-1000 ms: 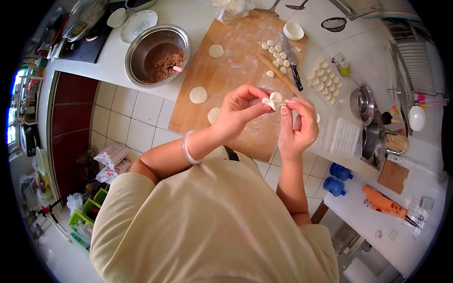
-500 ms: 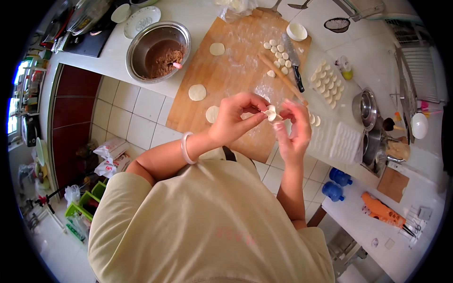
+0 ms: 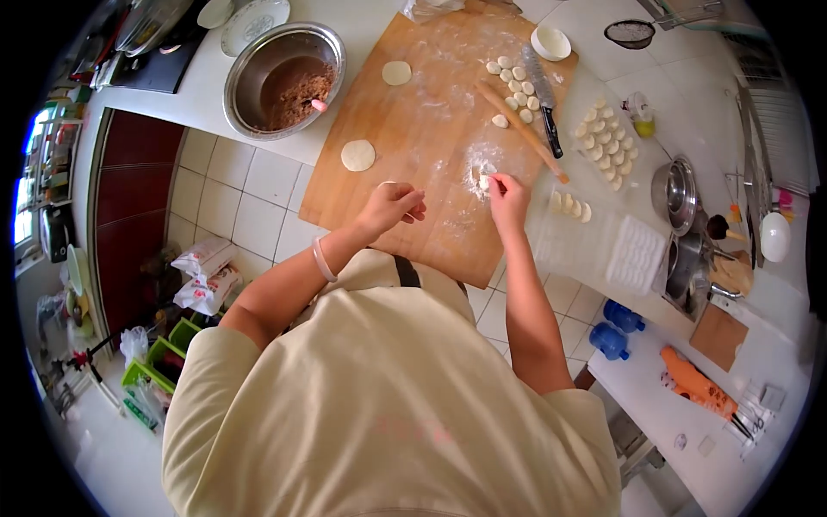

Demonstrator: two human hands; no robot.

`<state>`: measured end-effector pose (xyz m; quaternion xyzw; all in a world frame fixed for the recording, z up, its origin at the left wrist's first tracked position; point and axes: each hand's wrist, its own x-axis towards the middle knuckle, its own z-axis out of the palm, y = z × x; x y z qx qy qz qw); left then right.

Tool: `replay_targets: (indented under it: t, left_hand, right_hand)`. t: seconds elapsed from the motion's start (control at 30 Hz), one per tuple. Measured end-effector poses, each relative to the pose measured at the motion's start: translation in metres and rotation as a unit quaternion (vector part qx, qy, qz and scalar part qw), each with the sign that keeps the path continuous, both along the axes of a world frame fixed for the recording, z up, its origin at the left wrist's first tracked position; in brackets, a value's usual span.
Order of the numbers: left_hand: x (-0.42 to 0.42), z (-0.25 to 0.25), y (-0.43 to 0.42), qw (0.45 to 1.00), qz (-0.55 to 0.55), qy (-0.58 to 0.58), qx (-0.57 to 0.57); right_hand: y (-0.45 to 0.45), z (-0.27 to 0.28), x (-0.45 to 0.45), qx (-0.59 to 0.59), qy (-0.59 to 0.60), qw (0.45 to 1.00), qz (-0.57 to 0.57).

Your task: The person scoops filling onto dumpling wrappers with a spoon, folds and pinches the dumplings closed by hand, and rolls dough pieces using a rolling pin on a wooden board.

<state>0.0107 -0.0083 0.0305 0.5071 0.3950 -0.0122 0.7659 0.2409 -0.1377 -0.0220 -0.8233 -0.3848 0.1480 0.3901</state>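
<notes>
My right hand point(image 3: 509, 200) pinches a small white dumpling point(image 3: 485, 182) between thumb and fingertips, low over a patch of flour point(image 3: 479, 160) on the wooden board point(image 3: 413, 129). To its left, my left hand point(image 3: 392, 211) has loosely curled fingers, with nothing visible in them. It covers most of a round dough wrapper, whose pale edge shows above the knuckles. Two more flat wrappers lie further up the board: one wrapper point(image 3: 358, 155) near the left edge and another wrapper point(image 3: 396, 73) higher up.
A steel bowl of meat filling point(image 3: 297, 95) stands left of the board. On the board's right are dough pieces point(image 3: 514, 86), a rolling pin point(image 3: 523, 129), a knife point(image 3: 543, 103) and a white bowl point(image 3: 550, 43). Rows of dumplings point(image 3: 607, 145) sit on a tray further right.
My hands have separated. The right hand has carried the dumpling down to the floured patch, and the left has let go and moved left over a wrapper. The view has shifted slightly.
</notes>
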Motion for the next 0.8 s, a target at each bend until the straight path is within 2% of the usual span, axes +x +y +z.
replay_targets:
  t: [0.07, 0.13, 0.27, 0.33, 0.47, 0.5, 0.53, 0.57, 0.6, 0.63, 0.67, 0.7, 0.73, 0.77, 0.8]
  left_hand:
    - [-0.009, -0.006, 0.003, 1.0, 0.011, 0.0, 0.004]
    - [-0.015, -0.006, 0.005, 1.0, 0.026, -0.003, 0.004]
    - [-0.019, -0.014, 0.005, 0.999, 0.041, -0.016, -0.006]
    - [-0.017, -0.015, 0.004, 0.999, 0.035, -0.016, -0.012]
    - [0.009, -0.009, -0.009, 1.0, 0.006, -0.005, -0.023]
    - [0.024, -0.009, -0.018, 0.995, 0.064, -0.022, -0.074]
    - [0.038, -0.011, -0.025, 0.984, 0.12, -0.039, -0.124]
    - [0.053, -0.014, -0.031, 0.985, 0.114, -0.04, -0.122]
    - [0.068, -0.02, -0.039, 0.957, 0.145, -0.06, -0.243]
    - [0.08, -0.017, -0.044, 0.914, 0.169, -0.078, -0.361]
    - [0.089, -0.015, -0.049, 0.915, 0.155, -0.079, -0.363]
    - [0.1, -0.001, -0.053, 0.922, 0.151, -0.055, -0.353]
    - [0.11, 0.007, -0.059, 0.927, 0.147, -0.03, -0.343]
    - [0.116, -0.005, -0.059, 0.924, 0.112, -0.055, -0.362]
    - [0.123, -0.002, -0.057, 0.924, 0.1, -0.057, -0.365]
  right_hand:
    - [0.005, -0.004, -0.004, -0.007, -0.027, 0.999, 0.03]
    - [0.007, -0.004, -0.006, -0.075, -0.048, 0.994, 0.066]
    - [0.002, -0.001, -0.011, -0.075, -0.03, 0.993, 0.084]
    - [-0.007, 0.006, -0.014, -0.111, -0.071, 0.979, 0.153]
    - [-0.035, -0.012, -0.009, -0.147, 0.013, 0.984, 0.102]
    - [-0.038, -0.003, -0.012, -0.095, 0.262, 0.96, -0.007]
    - [-0.038, 0.012, -0.016, -0.032, 0.489, 0.864, -0.115]
    - [-0.038, 0.027, -0.022, 0.022, 0.542, 0.83, -0.128]
    - [-0.035, 0.039, -0.029, 0.028, 0.54, 0.83, -0.134]
    - [-0.033, 0.049, -0.036, 0.02, 0.504, 0.857, -0.104]
    - [-0.034, 0.056, -0.04, 0.012, 0.465, 0.882, -0.078]
    - [-0.035, 0.06, -0.044, 0.018, 0.459, 0.884, -0.091]
    - [-0.037, 0.062, -0.046, 0.018, 0.372, 0.927, -0.054]
    - [-0.042, 0.066, -0.042, 0.016, 0.28, 0.96, -0.014]
    - [-0.05, 0.073, -0.034, 0.018, 0.273, 0.961, -0.025]
